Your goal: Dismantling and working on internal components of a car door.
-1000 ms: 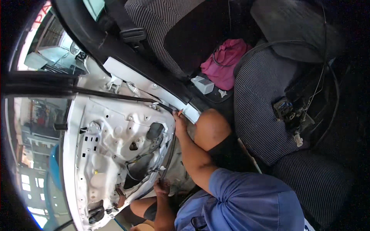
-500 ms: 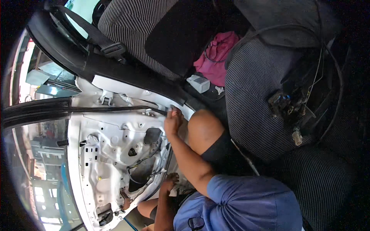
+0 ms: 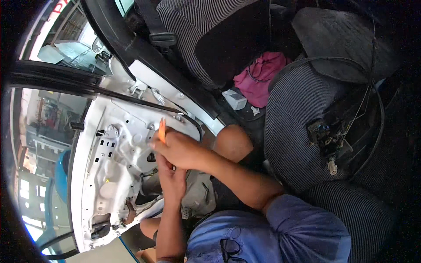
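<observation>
The bare inner panel of a white car door [image 3: 123, 175] stands at the left, with holes, bolts and wiring. In front of it, my right hand [image 3: 182, 151] is closed around an orange-handled tool [image 3: 162, 131]. Two orange prongs stick up past the fingers; the rest is hidden. Just below and touching it, my left hand [image 3: 172, 182] has its fingers closed, and what they hold is covered by the right hand. A black rubber seal [image 3: 144, 103] runs along the door's top edge, above both hands.
Striped car seats [image 3: 289, 118] fill the right side. On one lie a black mechanism with cables [image 3: 326, 136] and a light connector [image 3: 333, 168]. A pink cloth bag [image 3: 263, 79] and a white box [image 3: 234, 100] lie between the seats. A seat belt buckle [image 3: 163, 39] hangs above.
My right hand has left the seal's end near the door edge and now holds the orange-handled tool. My left hand has risen from the lower door edge to meet it. The view has shifted.
</observation>
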Available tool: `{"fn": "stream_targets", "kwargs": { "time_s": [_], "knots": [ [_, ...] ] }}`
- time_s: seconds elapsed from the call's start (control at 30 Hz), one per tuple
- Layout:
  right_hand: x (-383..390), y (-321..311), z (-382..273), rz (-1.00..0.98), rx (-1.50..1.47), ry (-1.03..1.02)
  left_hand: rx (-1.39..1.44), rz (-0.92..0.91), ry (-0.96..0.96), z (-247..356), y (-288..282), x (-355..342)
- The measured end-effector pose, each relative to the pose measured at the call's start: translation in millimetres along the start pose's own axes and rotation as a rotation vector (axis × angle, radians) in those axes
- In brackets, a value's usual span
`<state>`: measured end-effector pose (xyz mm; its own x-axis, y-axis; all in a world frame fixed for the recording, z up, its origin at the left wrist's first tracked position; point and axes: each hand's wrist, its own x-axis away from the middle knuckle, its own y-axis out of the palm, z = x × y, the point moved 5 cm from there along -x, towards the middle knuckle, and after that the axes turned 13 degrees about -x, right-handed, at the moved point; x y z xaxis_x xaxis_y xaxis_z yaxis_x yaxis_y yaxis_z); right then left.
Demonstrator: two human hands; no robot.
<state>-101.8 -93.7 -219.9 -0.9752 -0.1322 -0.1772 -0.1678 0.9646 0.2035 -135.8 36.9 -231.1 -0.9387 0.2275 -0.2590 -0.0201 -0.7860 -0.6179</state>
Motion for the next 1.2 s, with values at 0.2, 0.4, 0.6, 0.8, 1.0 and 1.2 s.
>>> {"fn": "stream_targets", "kwargs": {
  "time_s": [0.2, 0.4, 0.6, 0.8, 1.0, 1.2],
  "knots": [
    [-32.8, -57.3, 18.0, -0.698, 0.147, 0.073, -0.017, -0.063, -0.295, -46.8, -57.9, 9.6],
    [-120.4, -275.4, 173.2, -0.200, -0.420, 0.828, -0.125, -0.039, -0.212, -87.2, -95.0, 27.1],
    [-106.7, -318.5, 361.0, 0.368, 0.875, 0.175, -0.216, 0.070, -0.069, -79.5, -88.3, 39.0],
    [-112.6, -292.9, 383.7, 0.501, 1.060, 0.041, -0.324, 0.009, -0.184, -93.4, -102.6, 63.4],
    [-100.0, -333.0, 371.6, 0.593, 0.736, -0.042, -0.214, 0.043, -0.209, -103.8, -112.3, 72.0],
    [-63.4, -389.9, 291.9, 0.263, 0.214, 0.070, -0.221, 0.100, -0.006, -84.0, -116.4, 81.4]
  ]
}}
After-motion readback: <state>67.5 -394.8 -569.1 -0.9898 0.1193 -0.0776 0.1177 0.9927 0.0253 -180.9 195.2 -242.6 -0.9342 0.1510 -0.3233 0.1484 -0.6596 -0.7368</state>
